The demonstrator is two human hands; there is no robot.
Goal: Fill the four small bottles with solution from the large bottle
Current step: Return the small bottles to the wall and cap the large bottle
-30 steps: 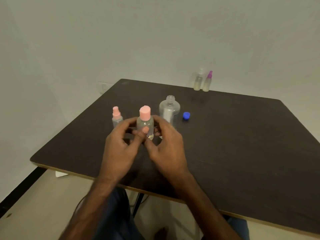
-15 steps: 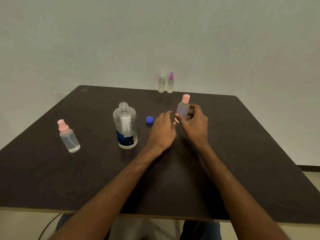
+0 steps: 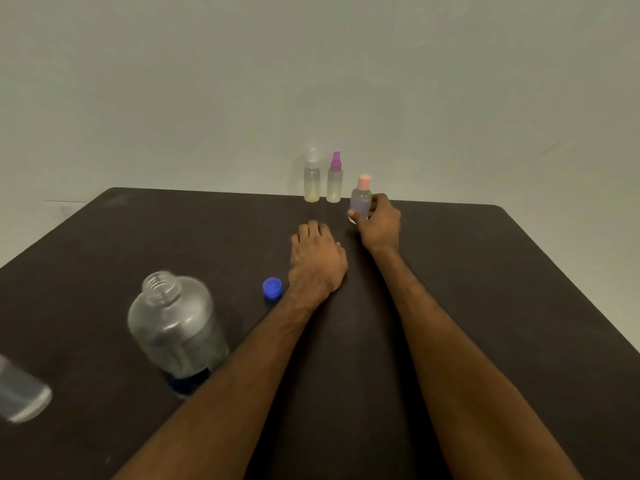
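From the head camera I see my right hand [image 3: 379, 225], fingers curled round the pink-capped small bottle [image 3: 361, 199], upright near the desk's [image 3: 485, 289] far edge, just beside the purple-topped spray bottle [image 3: 334, 183]. My left hand [image 3: 317, 261] lies relaxed, holding nothing, near the blue cap [image 3: 272, 287]. The large bottle [image 3: 175, 327] stands uncapped.

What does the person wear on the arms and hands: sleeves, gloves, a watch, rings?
Nothing shows. The left forearm and right forearm are bare, without sleeves; the left hand and right hand carry no gloves, watch or visible rings.
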